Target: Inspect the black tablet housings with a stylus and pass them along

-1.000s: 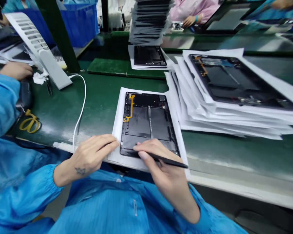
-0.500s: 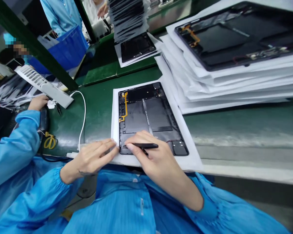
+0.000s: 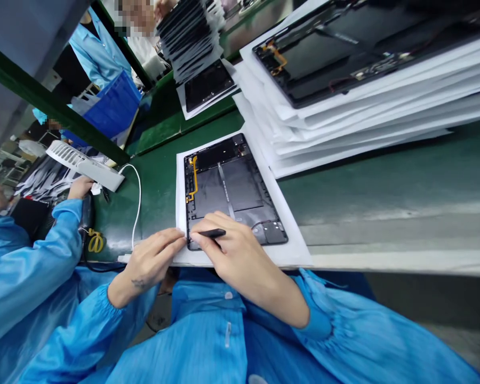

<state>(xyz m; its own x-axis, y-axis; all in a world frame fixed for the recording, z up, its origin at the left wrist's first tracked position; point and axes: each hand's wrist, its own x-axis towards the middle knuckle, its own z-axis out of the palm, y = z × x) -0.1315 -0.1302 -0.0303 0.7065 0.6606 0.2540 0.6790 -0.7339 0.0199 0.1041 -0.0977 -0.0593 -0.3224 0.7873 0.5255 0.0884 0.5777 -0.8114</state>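
An opened black tablet body (image 3: pixel 228 186) with a yellow flex cable lies on a white sheet (image 3: pixel 290 242) at the near edge of the green bench. My right hand (image 3: pixel 234 248) pinches a thin black tool (image 3: pixel 213 233) whose tip sits at the tablet's near left corner. My left hand (image 3: pixel 152 258) rests beside that corner, fingers stretched flat onto the sheet and touching the tablet's edge.
A tall pile of white sheets topped by another open tablet (image 3: pixel 344 58) stands at the right rear. More tablets are stacked at the back (image 3: pixel 192 40). A co-worker's sleeve (image 3: pixel 28 256), a white fan (image 3: pixel 84 164) with its cable, yellow scissors (image 3: pixel 95 241) and a blue crate (image 3: pixel 112 106) are on the left.
The view has tilted and swung left. My right hand has slid the tool leftward along the tablet's near edge to the left corner. My left hand has stayed at that corner.
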